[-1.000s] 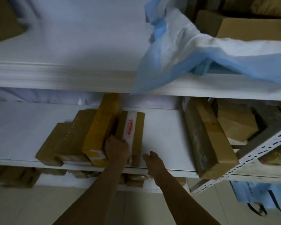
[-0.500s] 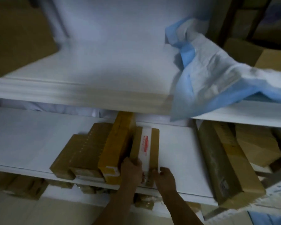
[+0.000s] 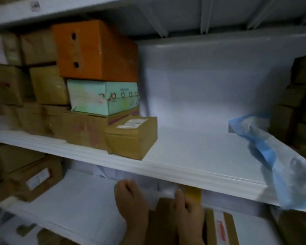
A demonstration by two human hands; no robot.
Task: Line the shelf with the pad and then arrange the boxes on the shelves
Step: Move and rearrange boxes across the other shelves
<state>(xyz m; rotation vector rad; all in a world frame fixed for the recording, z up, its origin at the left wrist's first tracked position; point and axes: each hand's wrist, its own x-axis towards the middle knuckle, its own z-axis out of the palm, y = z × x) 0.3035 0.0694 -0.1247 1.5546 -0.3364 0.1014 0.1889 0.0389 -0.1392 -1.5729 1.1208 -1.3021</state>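
At the front edge of the lower shelf, the left hand and right hand curl their fingers round a brown box, and the blue pad lies crumpled at the right end of the upper shelf

Middle shelf: back boxes crowd the left end. Just right of them is a stack of three, top box on mid box on carton. Small box stands before the carton's right end, at the shelf's front edge. Well apart to the right, the pad lies at the right end, draped over the front edge.

Lower shelf: left box at the far left. At front centre, near box sits between the hands, left hand at its left side, right hand on its right side. Right box lies just beside the right hand.
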